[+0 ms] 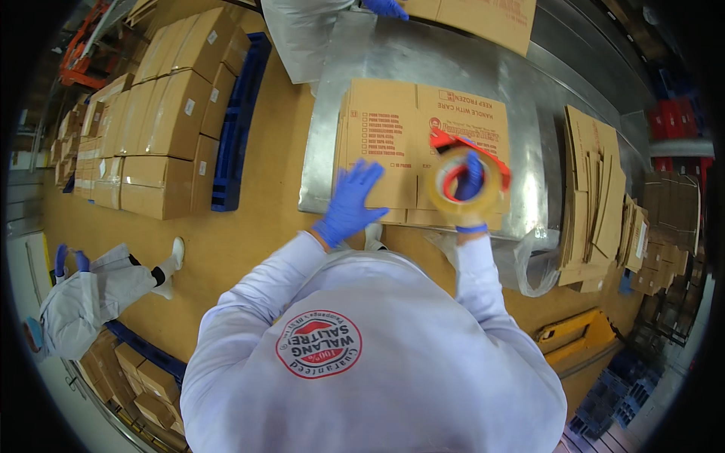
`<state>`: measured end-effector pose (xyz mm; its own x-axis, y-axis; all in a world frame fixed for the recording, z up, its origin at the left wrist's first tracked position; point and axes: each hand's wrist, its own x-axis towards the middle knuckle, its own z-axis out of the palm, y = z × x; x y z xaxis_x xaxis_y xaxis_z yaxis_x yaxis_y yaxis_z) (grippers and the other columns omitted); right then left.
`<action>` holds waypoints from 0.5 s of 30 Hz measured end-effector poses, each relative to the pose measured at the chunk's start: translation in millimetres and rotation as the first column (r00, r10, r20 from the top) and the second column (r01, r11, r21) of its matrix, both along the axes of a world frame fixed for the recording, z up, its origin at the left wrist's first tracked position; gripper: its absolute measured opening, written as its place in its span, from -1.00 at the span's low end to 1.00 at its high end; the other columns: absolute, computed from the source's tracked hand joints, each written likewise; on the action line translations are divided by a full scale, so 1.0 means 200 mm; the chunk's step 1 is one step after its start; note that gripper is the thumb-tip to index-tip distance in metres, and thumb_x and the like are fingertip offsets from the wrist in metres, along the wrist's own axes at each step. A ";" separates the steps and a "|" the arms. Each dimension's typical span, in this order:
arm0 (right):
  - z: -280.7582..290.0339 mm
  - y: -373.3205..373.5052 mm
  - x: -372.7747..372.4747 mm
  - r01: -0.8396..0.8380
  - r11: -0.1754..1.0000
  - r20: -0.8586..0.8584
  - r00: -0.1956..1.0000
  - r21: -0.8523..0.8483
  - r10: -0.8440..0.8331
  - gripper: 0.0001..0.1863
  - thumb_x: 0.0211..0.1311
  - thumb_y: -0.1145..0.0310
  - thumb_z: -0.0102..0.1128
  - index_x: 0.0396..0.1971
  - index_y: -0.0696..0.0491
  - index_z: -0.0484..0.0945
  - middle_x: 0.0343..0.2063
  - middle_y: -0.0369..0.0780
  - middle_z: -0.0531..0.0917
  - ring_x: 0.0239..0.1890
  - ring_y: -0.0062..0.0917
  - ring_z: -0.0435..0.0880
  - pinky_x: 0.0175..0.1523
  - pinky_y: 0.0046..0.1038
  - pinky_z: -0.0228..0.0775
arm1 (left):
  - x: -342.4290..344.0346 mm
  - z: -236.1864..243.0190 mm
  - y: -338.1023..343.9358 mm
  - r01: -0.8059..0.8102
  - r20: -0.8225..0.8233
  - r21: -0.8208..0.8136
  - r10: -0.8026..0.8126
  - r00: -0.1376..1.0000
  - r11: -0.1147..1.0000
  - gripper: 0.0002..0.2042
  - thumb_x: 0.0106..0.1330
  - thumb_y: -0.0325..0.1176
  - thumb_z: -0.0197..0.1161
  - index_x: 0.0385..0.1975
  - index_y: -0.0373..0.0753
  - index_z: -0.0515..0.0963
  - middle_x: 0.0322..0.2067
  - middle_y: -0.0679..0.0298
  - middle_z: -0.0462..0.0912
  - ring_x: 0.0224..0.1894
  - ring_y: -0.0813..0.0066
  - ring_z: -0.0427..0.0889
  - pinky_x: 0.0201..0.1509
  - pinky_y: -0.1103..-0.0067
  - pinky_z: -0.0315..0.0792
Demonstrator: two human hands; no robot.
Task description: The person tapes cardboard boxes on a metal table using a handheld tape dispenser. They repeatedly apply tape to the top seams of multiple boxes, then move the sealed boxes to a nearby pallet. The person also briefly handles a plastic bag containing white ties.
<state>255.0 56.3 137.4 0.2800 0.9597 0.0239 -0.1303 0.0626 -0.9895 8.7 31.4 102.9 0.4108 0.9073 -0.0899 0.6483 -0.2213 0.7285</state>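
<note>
A flat, folded cardboard box (387, 113) lies on the metal table (332, 98) in front of me, with printing on its upper face. My left hand (350, 198), in a blue glove, rests on its near left part with the fingers spread. Over the right part, my gloved right hand (474, 177) is closed around a red tape dispenser (461, 140). The dispenser's large roll of clear tape (440, 192) hides most of that hand and is slightly blurred. Whether the tape touches the cardboard I cannot tell.
Across the table a co-worker's gloved hand (386, 7) is beside another cardboard box (483, 19). Flattened cartons (593, 189) lean at the table's right end. Left, taped boxes (162, 113) stand on a blue pallet (240, 128). Another person (91, 302) is at lower left; a yellow pallet jack (578, 340) lower right.
</note>
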 end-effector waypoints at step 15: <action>-0.30 0.66 -0.44 -0.306 0.935 -0.003 0.951 -0.179 0.311 -0.60 -0.12 0.51 0.56 -0.19 0.11 0.66 -0.15 -0.17 0.64 -0.10 -0.44 0.67 -0.01 -0.40 0.57 | -0.22 -0.28 0.06 0.075 -0.295 0.184 -0.018 0.955 0.980 -0.01 -0.01 0.36 0.27 0.40 -0.13 0.21 0.46 0.37 0.09 0.53 0.09 -0.16 0.36 -0.30 -0.54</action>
